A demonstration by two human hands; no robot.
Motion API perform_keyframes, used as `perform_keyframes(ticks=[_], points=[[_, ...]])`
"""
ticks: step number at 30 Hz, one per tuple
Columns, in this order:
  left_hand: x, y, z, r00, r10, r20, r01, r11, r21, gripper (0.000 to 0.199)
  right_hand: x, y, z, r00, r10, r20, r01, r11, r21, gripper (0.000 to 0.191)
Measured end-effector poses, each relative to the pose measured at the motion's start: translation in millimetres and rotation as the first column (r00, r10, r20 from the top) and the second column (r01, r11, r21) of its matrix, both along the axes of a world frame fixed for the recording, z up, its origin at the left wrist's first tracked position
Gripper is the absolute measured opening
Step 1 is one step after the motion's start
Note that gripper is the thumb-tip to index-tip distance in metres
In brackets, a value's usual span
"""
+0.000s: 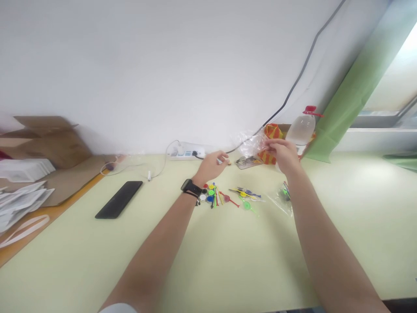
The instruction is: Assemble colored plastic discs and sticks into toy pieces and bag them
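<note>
My right hand (284, 155) pinches a clear plastic bag (250, 144) between thumb and fingertips, raised near the wall. My left hand (212, 166), with a black watch on the wrist, hovers left of the bag. Its fingers are bent and a gap shows between them and the thumb, with nothing visibly held. Below the hands lie small coloured plastic pieces: round discs (210, 192), thin sticks, a red piece with a long stem (227, 198) and a green one (246, 205). Another clear bag (282, 195) with coloured pieces lies partly behind my right forearm.
A black phone-like slab (119, 200) lies at left. By the wall are a power strip (186, 152) with cables, an orange-yellow bag (271, 145) and a large red-capped bottle (301, 129). Cardboard (70, 143) and white packets (24, 204) occupy the left side. A green curtain (352, 87) hangs right.
</note>
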State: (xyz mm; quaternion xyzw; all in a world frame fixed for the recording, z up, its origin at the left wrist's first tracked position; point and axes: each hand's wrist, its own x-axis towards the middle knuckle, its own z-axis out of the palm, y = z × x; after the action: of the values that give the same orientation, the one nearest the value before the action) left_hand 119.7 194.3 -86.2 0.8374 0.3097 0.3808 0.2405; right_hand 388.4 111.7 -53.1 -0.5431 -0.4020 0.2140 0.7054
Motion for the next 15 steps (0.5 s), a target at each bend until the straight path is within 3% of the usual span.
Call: perform_keyframes(ticks=[5,9,12,15], points=[[-15.7,9.1,1.6,0.997,0.027,-0.075,-0.026,1.000,0.013,0.024,-5.7,18.6,-13.4,0.986,0.117,-0.122,-0.111,0.992,0.058,0.008],[-25.3,6.8,5.9,0.991,0.005,-0.132,-0.005,1.000,-0.003,0.026,-12.9,23.0,-18.9,0.942,0.309,-0.132,-0.310,0.951,0.012,0.046],[-27.8,2.9,9.4,0.987,-0.031,-0.161,0.027,0.999,-0.025,0.024,-19.2,20.9,-21.9,0.900,0.430,-0.071,-0.435,0.896,-0.091,0.068],[-26.8,-0.4,11.2,0.978,-0.082,-0.193,0.076,0.996,-0.039,0.022,-25.6,17.5,-24.2,0.909,0.407,0.089,-0.386,0.903,-0.191,0.062]])
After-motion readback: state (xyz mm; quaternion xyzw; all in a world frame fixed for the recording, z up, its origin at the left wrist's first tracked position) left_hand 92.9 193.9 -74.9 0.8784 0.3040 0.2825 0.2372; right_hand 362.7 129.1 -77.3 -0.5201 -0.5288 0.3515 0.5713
